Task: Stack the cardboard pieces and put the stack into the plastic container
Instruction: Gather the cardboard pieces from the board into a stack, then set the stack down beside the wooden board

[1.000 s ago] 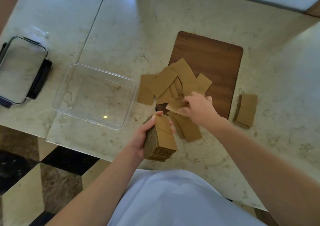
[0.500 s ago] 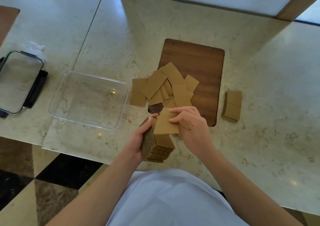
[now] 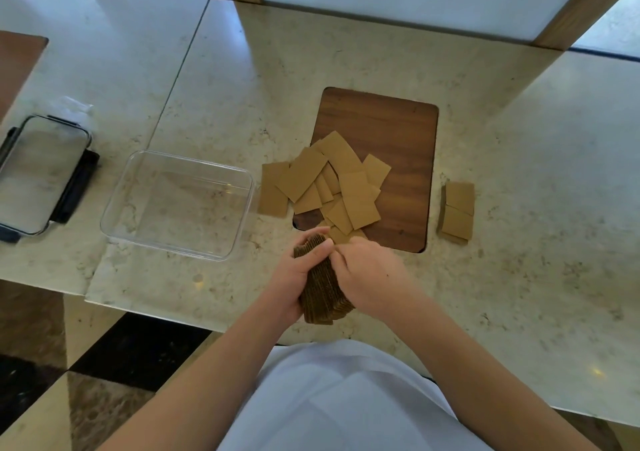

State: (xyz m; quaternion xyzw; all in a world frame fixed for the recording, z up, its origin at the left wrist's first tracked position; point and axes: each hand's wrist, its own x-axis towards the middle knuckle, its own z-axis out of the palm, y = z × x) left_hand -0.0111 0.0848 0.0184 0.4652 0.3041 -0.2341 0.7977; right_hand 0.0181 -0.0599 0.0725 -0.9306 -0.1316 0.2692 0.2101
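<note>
Left of my grip sits the empty plastic container; beyond it, loose cardboard pieces (overlapping a wooden board); my left hand and right hand clamp the stack between them.

Matt brown cardboard pieces with ribbed corrugated edges lie on a dark-grained wooden board and a glossy, veined stone surface, beside a clear, smooth plastic container.

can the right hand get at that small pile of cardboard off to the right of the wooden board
Probably yes: the small pile sits alone on bare counter. But the right hand is pressed against the stack and would have to let go.
</note>
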